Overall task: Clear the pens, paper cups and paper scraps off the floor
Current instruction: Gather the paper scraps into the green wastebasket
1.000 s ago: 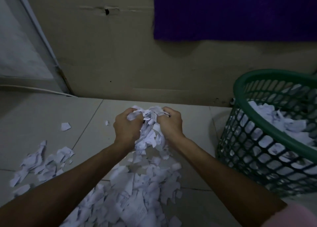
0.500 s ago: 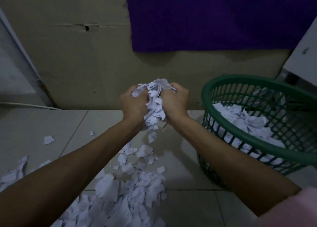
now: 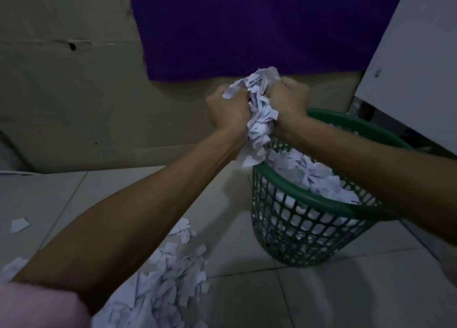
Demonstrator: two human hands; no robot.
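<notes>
Paper scraps (image 3: 259, 119): dark print on the top pieces, too blurred to read.
Basket (image 3: 309, 218): no label shows.

A: Colour of the bundle held between the fingers (image 3: 223, 97)?

B: White torn paper scraps (image 3: 259, 119), with faint dark print on the topmost piece just above the fingertips.

A: Below the fingers?

B: Dark green round plastic basket (image 3: 309, 218), open lattice pattern on its wall, solid green rim. White scraps inside it.

A: Behind the fingers?

B: Deep purple cloth (image 3: 247, 25), plain, hanging over a tan cardboard sheet (image 3: 74, 92) with one black hole.

A: Floor?

B: Pale grey square tiles (image 3: 346, 298), dark grout lines; white loose paper pile (image 3: 168, 278) below the fingers. Pink sleeve edge (image 3: 37, 305), plain.
</notes>
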